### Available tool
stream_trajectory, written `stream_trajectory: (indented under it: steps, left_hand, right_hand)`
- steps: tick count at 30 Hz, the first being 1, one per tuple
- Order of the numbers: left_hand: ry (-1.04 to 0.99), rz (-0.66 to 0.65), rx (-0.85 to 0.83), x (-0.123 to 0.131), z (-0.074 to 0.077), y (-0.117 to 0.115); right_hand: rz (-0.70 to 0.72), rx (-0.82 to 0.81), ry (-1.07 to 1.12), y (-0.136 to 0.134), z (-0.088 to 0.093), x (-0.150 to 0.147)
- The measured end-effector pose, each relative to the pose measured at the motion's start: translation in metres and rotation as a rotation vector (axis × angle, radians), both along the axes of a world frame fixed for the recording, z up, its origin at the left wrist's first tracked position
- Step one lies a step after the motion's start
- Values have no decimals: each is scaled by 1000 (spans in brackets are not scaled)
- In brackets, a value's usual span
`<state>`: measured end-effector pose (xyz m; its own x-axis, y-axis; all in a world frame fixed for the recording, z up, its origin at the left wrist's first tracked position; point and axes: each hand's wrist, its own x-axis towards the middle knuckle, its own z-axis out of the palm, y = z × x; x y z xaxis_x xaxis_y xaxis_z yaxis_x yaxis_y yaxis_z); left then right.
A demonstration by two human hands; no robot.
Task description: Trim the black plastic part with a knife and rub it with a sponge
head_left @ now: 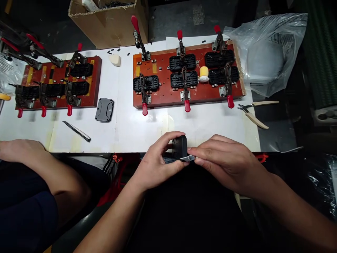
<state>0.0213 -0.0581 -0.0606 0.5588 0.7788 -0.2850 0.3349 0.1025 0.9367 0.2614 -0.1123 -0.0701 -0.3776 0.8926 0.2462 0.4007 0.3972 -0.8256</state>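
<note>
My left hand [160,163] is closed around a black plastic case [179,147], held on edge just off the table's front edge, thumb below and fingers over the top. My right hand [226,158] pinches a small silvery knife blade [188,158] between thumb and fingertips. The blade lies against the lower edge of the case, close to my left thumb. Its far end is hidden in my right fingers. Beyond my hands stands a red-brown clamping fixture [168,100], with several black plastic parts [183,79] under its red-handled toggle clamps.
Side cutters [254,114] lie at the right. Another fixture [98,80], a dark grey case [104,109] and a slim utility knife [77,131] are at the left, near another person's arm [52,168]. A cardboard box [110,30] and plastic bag [265,63] stand behind.
</note>
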Motion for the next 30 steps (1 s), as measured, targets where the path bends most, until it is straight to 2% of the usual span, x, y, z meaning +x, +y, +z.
stream_trajectory:
  steps: [3,6,9,13,17,19,21,23,26,27,29,30]
  left_hand:
    - [10,-14,-1,-2,0,-1]
    - [4,-77,3,0,3,-3]
    - [-11,-131,-16,4,5,-4]
    - [-26,-127,-46,8,3,-5]
    - [-35,-137,-62,8,-1,-6]
    - [-60,-132,-110,9,-3,-7]
    - [-148,-75,-208,12,-4,-9]
    - [-284,67,-311,17,-6,-10]
    - [-376,346,-460,25,-10,-10]
    - [-359,406,-509,27,-11,-10]
    - [-287,457,-508,27,-12,-11]
    - [-216,444,-410,26,-12,-12]
  right_hand:
    - [-52,28,-15,4,-6,1]
    - [-187,33,-96,12,-14,6]
    - [-295,-27,-141,18,-19,11]
    - [-330,-217,-41,17,-13,10]
    - [-195,-540,139,15,-6,2]
    - [-195,-579,240,15,-7,-1]
    - [-296,-537,321,14,-12,-4]
    - [-321,-492,368,11,-19,-7]
    - [-124,-413,339,4,-28,-14]
    - [-107,-375,318,1,-31,-17]
    - [-220,-354,288,-1,-34,-23]
    - [-312,-391,294,-1,-35,-25]
